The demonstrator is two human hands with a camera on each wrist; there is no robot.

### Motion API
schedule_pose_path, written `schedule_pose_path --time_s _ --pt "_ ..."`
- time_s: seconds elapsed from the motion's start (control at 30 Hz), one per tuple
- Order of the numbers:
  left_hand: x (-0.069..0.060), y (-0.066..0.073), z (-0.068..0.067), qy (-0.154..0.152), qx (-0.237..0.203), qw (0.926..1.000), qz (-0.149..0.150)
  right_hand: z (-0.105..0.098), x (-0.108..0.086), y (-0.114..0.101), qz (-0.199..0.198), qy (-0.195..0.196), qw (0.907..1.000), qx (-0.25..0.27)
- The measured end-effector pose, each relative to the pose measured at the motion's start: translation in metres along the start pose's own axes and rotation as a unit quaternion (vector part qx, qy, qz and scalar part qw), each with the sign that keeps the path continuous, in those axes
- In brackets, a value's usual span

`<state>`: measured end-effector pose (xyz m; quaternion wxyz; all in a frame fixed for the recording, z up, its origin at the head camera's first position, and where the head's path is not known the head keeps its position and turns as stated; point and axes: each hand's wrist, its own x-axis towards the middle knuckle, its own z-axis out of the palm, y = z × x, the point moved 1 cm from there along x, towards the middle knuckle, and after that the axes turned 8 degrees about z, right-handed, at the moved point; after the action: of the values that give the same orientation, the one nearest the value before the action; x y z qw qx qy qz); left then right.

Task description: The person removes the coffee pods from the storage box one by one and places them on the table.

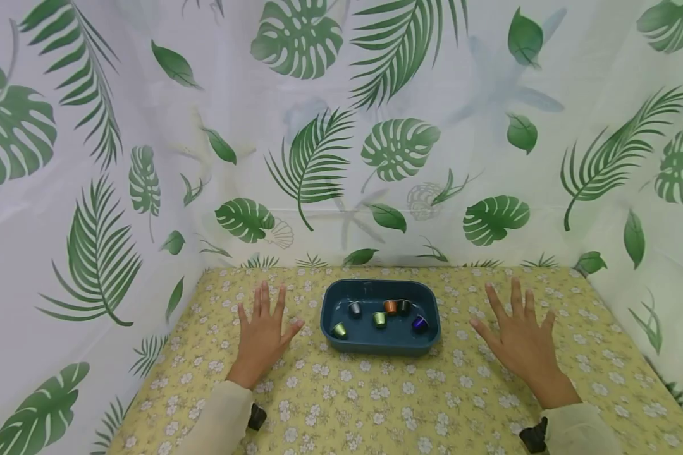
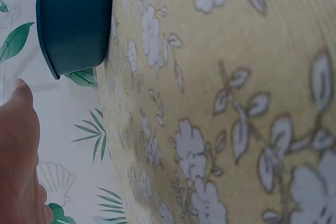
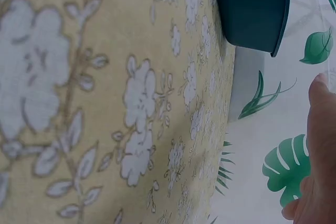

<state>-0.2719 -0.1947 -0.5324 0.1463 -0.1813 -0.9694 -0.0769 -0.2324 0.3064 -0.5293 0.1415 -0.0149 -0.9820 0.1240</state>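
Note:
A dark blue tray [image 1: 375, 347] stands on the table between the hands. In it lie a grey capsule [image 1: 355, 308], two green capsules [image 1: 379, 320] [image 1: 339, 330], an orange capsule [image 1: 389, 307] touching a black one [image 1: 403, 306], and a purple one [image 1: 420, 324]. Left of the tray is my left hand [image 1: 262, 338], fingers spread, holding nothing. My right hand [image 1: 521, 343] is spread likewise to the tray's right, apart from it. Each wrist view shows part of a hand [image 2: 18, 156] [image 3: 321, 150] and the tray's outer wall [image 2: 76, 22] [image 3: 252, 11].
A yellow cloth with white flowers [image 1: 341, 404] covers the table. Behind it and at both sides hangs a white curtain [image 1: 330, 246] with green leaf prints. A black band [image 1: 257, 417] is at the left wrist, another [image 1: 534, 435] at the right.

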Motion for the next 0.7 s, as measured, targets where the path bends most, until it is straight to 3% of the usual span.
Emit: schedule_pose_path --time_s 0.43,0.7 --pt "0.012 0.02 0.002 0.003 -0.056 0.9984 0.009 0.001 0.0 -0.026 0.004 -0.013 0.9985 0.052" --pt "0.022 0.035 0.004 0.023 -0.168 0.9854 -0.004 -0.002 -0.001 -0.042 -0.006 0.007 0.9961 0.088"
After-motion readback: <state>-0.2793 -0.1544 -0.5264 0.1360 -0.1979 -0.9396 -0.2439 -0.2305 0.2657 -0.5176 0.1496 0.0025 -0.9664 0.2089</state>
